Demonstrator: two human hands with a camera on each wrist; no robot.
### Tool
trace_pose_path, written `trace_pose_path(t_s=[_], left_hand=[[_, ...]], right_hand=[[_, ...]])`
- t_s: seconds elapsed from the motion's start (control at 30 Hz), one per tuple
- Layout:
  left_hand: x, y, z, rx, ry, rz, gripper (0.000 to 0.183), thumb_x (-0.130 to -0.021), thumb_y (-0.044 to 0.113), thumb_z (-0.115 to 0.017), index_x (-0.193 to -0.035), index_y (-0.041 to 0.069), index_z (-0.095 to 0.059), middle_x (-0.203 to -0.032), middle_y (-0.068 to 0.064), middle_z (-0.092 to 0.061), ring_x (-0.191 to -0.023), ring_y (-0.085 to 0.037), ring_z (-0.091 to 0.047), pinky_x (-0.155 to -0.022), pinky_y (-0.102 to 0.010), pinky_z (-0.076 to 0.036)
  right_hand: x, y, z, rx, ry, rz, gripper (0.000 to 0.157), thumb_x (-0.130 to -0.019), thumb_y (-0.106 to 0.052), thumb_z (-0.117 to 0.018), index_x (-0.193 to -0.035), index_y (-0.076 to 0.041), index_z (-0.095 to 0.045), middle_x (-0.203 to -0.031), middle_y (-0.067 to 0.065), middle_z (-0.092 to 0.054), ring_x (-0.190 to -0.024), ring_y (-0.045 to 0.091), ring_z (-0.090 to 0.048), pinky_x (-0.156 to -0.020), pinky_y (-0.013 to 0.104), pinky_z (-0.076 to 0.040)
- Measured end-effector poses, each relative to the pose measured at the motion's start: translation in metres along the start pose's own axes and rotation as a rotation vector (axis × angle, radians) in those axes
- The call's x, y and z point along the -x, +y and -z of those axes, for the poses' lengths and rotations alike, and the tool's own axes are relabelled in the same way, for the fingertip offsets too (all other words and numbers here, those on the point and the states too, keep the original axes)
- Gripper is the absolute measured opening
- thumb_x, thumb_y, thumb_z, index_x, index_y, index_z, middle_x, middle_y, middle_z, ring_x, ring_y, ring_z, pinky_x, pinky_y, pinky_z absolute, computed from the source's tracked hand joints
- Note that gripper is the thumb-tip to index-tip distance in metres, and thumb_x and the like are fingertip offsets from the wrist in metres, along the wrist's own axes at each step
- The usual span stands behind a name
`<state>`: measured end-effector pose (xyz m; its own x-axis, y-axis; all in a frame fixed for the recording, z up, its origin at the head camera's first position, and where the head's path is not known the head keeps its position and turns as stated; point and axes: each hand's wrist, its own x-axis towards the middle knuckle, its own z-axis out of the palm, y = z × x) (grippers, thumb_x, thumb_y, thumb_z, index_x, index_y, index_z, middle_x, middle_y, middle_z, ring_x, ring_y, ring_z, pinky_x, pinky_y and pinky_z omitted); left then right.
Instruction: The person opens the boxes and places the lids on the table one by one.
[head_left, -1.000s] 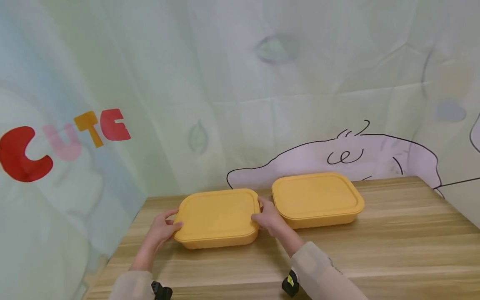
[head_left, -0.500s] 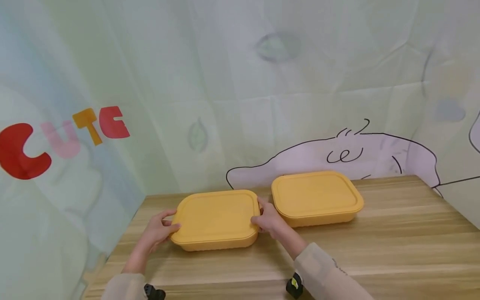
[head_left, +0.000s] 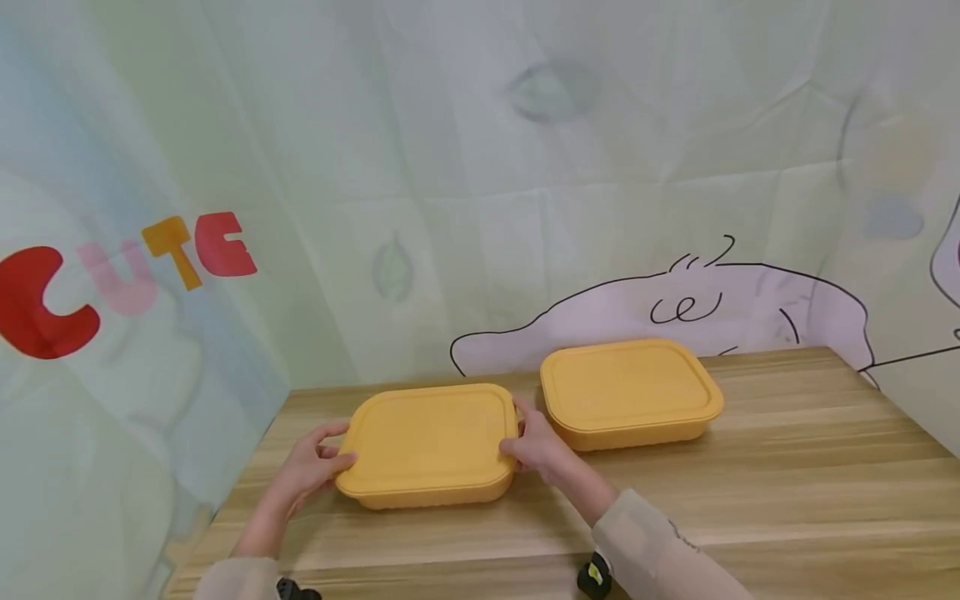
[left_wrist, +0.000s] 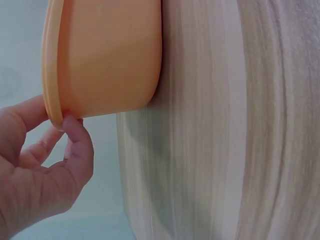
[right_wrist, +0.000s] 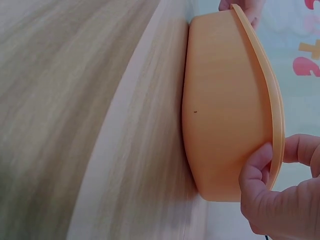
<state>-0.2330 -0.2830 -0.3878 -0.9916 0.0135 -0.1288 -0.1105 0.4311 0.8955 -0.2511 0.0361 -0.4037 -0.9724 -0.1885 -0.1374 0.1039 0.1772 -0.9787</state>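
Observation:
A yellow rectangular box with its lid on point(head_left: 427, 442) rests on the wooden table between both hands. My left hand point(head_left: 307, 462) pinches the lid's rim at the left end, thumb on one side and fingers on the other. At the opposite end, my right hand point(head_left: 538, 442) pinches the rim near the front corner. Both wrist views show the thumb and fingertips on either side of the rim point(left_wrist: 52, 65), with the box's smooth side wall point(right_wrist: 225, 100) below it. What is inside the box is hidden.
A second yellow lidded box point(head_left: 632, 387) stands behind and to the right, close to my right hand. The wooden table point(head_left: 787, 483) meets a printed cloth backdrop point(head_left: 465, 167) at its far edge and left side.
The held box has shifted slightly left and nearer to me, with both hands still on its rim. My left hand has moved left. The second box stays in place on the table.

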Motion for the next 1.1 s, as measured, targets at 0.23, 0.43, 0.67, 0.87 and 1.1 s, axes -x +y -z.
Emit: trace_pose_path(t_s=[0.23,0.43,0.67,0.87,1.1], left_hand=[[0.004,-0.002,-0.001,0.006,-0.023,-0.001,0.056,-0.087,0.002,-0.063,-0.133,-0.008,-0.033,-0.088,-0.014,-0.053,-0.069,-0.016,-0.057,-0.058,-0.028,-0.051],[0.011,-0.005,0.001,0.024,-0.053,0.009,0.057,-0.086,0.002,-0.063,-0.134,-0.008,-0.033,-0.092,-0.016,-0.055,-0.072,-0.018,-0.060,-0.060,-0.029,-0.052],[0.015,-0.004,0.006,-0.005,-0.052,0.030,0.059,-0.087,0.004,-0.063,-0.135,-0.008,-0.030,-0.096,-0.017,-0.052,-0.072,-0.018,-0.058,-0.058,-0.029,-0.051],[0.016,-0.003,0.005,-0.005,-0.064,0.039,0.060,-0.087,0.004,-0.063,-0.135,-0.008,-0.029,-0.097,-0.018,-0.052,-0.072,-0.018,-0.059,-0.059,-0.029,-0.052],[0.022,-0.002,0.006,0.006,-0.086,0.060,0.061,-0.086,0.004,-0.064,-0.134,-0.007,-0.028,-0.104,-0.022,-0.051,-0.075,-0.019,-0.061,-0.063,-0.032,-0.054]], right_hand=[[0.006,0.005,-0.001,-0.018,0.007,-0.002,0.079,-0.073,0.012,-0.058,-0.143,-0.005,-0.027,-0.084,0.011,-0.043,-0.058,0.016,-0.050,-0.045,0.024,-0.045],[0.011,0.008,-0.004,-0.036,-0.003,-0.008,0.080,-0.071,0.012,-0.058,-0.142,-0.006,-0.027,-0.082,0.010,-0.042,-0.057,0.017,-0.050,-0.043,0.022,-0.044],[0.015,0.007,-0.007,-0.064,-0.016,-0.006,0.081,-0.071,0.013,-0.058,-0.142,-0.007,-0.025,-0.084,0.010,-0.042,-0.062,0.018,-0.054,-0.046,0.024,-0.047],[0.020,0.006,-0.006,-0.083,-0.014,-0.012,0.081,-0.071,0.015,-0.057,-0.142,-0.007,-0.024,-0.083,0.009,-0.041,-0.061,0.018,-0.053,-0.045,0.024,-0.046],[0.026,0.004,-0.006,-0.077,-0.020,-0.013,0.080,-0.070,0.014,-0.059,-0.140,-0.005,-0.024,-0.082,0.010,-0.042,-0.063,0.019,-0.054,-0.046,0.025,-0.047]])
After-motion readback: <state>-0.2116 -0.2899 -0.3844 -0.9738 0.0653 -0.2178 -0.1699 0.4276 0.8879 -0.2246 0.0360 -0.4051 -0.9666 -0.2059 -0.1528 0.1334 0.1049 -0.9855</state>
